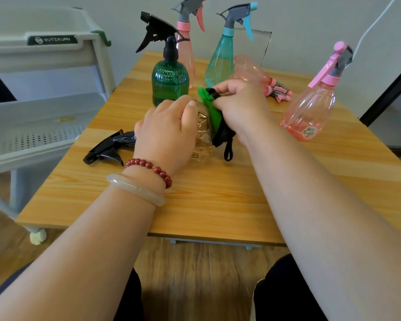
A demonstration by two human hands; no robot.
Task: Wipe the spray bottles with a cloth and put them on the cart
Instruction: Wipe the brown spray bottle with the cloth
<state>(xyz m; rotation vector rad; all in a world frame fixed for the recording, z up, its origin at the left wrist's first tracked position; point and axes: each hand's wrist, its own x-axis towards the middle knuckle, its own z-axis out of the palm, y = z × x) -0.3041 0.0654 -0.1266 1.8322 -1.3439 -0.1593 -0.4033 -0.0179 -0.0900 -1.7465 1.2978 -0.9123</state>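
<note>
Sideways clear amber bottle (203,135), black trigger (109,149), green cloth (212,112)

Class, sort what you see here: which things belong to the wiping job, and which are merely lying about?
Job: left hand holding clear bottle; right hand with green cloth; dark green bottle; teal bottle; tall pink bottle; lying pink bottle; right-side pink bottle; cart.
Not part: white cable; bead bracelet; bangle.
</note>
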